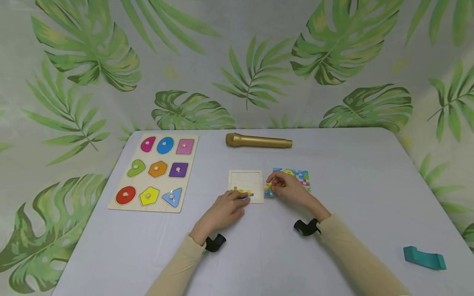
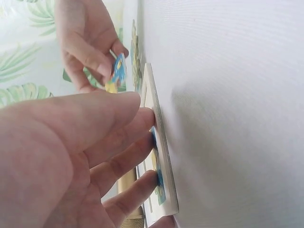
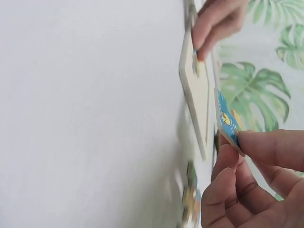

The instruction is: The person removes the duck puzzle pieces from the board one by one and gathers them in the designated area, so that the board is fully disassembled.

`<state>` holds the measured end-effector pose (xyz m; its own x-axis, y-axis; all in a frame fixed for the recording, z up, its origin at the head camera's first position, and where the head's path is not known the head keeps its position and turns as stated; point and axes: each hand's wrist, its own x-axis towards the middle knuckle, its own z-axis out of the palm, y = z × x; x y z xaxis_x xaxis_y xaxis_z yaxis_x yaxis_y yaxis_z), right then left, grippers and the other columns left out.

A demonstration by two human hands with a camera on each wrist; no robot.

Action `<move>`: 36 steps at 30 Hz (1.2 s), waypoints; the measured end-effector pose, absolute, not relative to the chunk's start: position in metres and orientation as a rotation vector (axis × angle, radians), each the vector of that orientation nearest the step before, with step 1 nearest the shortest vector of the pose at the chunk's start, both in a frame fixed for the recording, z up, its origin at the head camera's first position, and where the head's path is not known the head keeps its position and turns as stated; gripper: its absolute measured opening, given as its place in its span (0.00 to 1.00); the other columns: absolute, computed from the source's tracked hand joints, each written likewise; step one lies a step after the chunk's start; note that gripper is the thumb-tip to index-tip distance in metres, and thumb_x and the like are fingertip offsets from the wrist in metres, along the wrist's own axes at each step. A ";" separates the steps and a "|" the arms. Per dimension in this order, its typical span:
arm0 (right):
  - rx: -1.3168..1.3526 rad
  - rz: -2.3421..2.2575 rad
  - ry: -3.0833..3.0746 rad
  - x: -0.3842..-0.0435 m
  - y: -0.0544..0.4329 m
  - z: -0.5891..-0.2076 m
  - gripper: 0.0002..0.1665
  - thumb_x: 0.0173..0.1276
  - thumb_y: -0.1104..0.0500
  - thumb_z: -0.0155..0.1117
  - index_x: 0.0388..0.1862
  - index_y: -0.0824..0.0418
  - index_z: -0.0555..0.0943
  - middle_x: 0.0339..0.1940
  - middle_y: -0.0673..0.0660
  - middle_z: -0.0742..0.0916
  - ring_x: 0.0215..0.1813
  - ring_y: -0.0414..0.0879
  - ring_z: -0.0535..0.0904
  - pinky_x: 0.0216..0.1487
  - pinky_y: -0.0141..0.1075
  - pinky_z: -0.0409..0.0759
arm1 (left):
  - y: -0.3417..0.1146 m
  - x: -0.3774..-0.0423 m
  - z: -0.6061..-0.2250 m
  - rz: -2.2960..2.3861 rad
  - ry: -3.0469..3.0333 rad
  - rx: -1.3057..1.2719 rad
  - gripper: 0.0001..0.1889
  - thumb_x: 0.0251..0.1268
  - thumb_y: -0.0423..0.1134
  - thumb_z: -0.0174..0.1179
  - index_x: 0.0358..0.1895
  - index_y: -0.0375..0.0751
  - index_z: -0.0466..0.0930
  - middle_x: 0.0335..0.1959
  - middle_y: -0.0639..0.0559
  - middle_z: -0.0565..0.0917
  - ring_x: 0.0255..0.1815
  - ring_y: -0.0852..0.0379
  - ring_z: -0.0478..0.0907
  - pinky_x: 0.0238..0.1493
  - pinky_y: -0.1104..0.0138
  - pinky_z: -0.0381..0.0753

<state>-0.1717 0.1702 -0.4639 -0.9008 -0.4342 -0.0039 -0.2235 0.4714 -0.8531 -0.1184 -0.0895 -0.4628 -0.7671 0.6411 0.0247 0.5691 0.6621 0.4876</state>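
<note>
Jigsaw piece (image 3: 227, 115), blue and yellow, pinched in my right hand (image 1: 292, 191) between thumb and bent fingers. It is raised off the white table (image 1: 259, 255), just beside the right edge of the shallow wooden tray (image 1: 246, 179) and near the loose pieces (image 1: 304, 176); its printed face is turned away from the tabletop. My left hand (image 1: 225, 209) reaches over the tray's near left part, fingers extended and slightly parted, their tips pressing on the pieces in the tray (image 2: 160, 187). Whether the left thumb touches anything, I cannot tell.

Handling, as I judge it: the pinch belongs close to one edge, leaving tabs and notches free and the picture readable for turning. Left fingertips should bear down lightly, enough to check sliding without tipping a neighbour up.

Pose: both my forearms enter from the near side and converge toward the tray. The right hand points leftward and away from me; the left points rightward and away, low over the wood.
</note>
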 end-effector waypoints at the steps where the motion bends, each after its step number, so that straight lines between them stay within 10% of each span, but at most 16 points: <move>1: -0.556 -1.408 2.495 -0.171 0.176 -0.464 0.09 0.63 0.71 0.60 0.43 0.67 0.79 0.32 0.56 0.80 0.34 0.47 0.74 0.31 0.31 0.74 | -0.089 -0.118 -0.463 0.723 2.725 0.997 0.19 0.69 0.37 0.56 0.61 0.37 0.76 0.64 0.44 0.72 0.64 0.43 0.65 0.57 0.47 0.68; 17: -0.343 -1.256 2.587 -0.150 0.261 -0.460 0.10 0.68 0.67 0.60 0.46 0.68 0.79 0.34 0.56 0.79 0.35 0.49 0.72 0.30 0.32 0.74 | -0.090 -0.117 -0.463 0.739 2.714 0.989 0.20 0.70 0.37 0.56 0.62 0.37 0.75 0.64 0.43 0.71 0.66 0.42 0.63 0.60 0.46 0.65; 36: -0.321 -0.936 2.866 -0.143 0.251 -0.467 0.07 0.62 0.71 0.59 0.39 0.67 0.79 0.27 0.54 0.76 0.31 0.48 0.70 0.30 0.37 0.70 | -0.100 -0.116 -0.467 0.717 2.693 0.972 0.20 0.71 0.40 0.54 0.63 0.41 0.75 0.70 0.45 0.65 0.70 0.44 0.57 0.65 0.47 0.58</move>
<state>-0.1429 0.2507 -0.4666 -0.9716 -0.2335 -0.0380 -0.1661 0.7877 -0.5933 -0.1161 -0.0998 -0.4668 -0.7670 0.6414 -0.0139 0.5495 0.6680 0.5018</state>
